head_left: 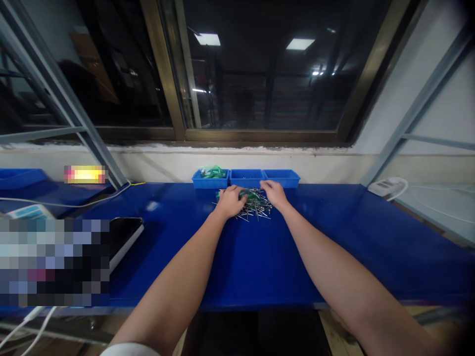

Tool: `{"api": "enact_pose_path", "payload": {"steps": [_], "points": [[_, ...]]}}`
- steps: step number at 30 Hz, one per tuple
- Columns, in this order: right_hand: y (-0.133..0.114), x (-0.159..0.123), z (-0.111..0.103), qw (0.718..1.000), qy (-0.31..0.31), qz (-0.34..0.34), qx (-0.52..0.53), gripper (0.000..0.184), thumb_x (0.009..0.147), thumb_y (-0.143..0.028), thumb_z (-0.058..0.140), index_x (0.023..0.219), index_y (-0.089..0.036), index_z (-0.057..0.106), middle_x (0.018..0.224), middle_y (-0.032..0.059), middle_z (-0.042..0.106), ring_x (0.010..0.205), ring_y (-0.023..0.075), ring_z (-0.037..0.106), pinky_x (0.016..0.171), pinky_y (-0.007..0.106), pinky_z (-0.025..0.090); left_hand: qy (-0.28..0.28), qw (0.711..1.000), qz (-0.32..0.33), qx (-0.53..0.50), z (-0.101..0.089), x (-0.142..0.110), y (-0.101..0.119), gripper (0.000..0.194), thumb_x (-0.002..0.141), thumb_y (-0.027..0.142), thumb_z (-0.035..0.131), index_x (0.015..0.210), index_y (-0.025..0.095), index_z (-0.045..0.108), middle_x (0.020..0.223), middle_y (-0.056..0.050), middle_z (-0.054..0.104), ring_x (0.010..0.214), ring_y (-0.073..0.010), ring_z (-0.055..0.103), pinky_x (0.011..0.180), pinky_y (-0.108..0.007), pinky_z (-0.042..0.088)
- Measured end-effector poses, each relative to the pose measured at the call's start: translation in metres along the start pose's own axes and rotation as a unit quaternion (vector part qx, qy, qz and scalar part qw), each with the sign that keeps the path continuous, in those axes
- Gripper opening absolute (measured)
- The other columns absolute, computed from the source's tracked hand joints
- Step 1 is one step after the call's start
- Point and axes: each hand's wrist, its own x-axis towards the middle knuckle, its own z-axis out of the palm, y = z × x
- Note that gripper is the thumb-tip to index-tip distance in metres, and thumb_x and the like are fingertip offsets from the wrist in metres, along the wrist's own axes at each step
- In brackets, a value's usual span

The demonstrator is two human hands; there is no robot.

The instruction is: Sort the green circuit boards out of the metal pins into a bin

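Note:
A heap of thin metal rods (256,210), some with what look like small heads, lies loose on the blue tabletop. My left hand (230,201) rests at the heap's left side, its fingers curled over a piece of green plastic (248,195) that shows on both sides of the hand. On the heap's right edge is my right hand (275,195), thumb and fingers drawn together close to the front of the bins; whatever they pinch is too small to make out.
Behind the heap stand three blue bins: the left bin (211,184) holds green and clear plastic, the middle bin (247,185) a few small bits, beside the right bin (284,185). A dark flat device (126,232) lies left; a power strip (388,186) sits right. A window is behind.

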Motion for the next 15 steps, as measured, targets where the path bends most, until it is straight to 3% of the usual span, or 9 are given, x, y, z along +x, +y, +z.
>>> {"api": "enact_pose_path", "payload": {"steps": [3,6,15], "points": [[-0.002,-0.007,0.003,0.990,-0.058,-0.048,-0.119,0.021,0.068,-0.035,0.063,0.079,-0.018,0.069,0.078,0.0045,0.068,0.075,0.0180,0.060,0.074,0.029,0.043,-0.041,0.999,0.031,0.005,0.001,-0.001,0.001,0.038,0.082,0.042,0.046,0.113,0.023,0.058,0.120,-0.008,0.056,0.114,-0.0253,0.047,0.095,-0.041,0.034],[-0.007,-0.012,0.006,0.975,-0.102,-0.087,-0.178,0.015,0.067,-0.029,0.064,0.075,-0.019,0.069,0.079,0.0040,0.067,0.075,0.0172,0.059,0.073,0.028,0.043,-0.073,0.996,0.045,0.017,0.004,-0.002,0.000,0.041,0.083,0.046,0.045,0.115,0.024,0.058,0.128,-0.009,0.051,0.119,-0.0267,0.043,0.097,-0.043,0.033],[-0.003,-0.010,0.011,0.979,-0.123,-0.060,-0.149,0.010,0.067,-0.026,0.062,0.073,-0.018,0.066,0.073,0.0022,0.066,0.068,0.0145,0.058,0.064,0.026,0.042,-0.073,0.996,0.054,0.013,0.008,0.000,-0.005,0.039,0.084,0.048,0.043,0.110,0.026,0.062,0.127,-0.008,0.052,0.119,-0.0260,0.045,0.097,-0.044,0.035]]}}
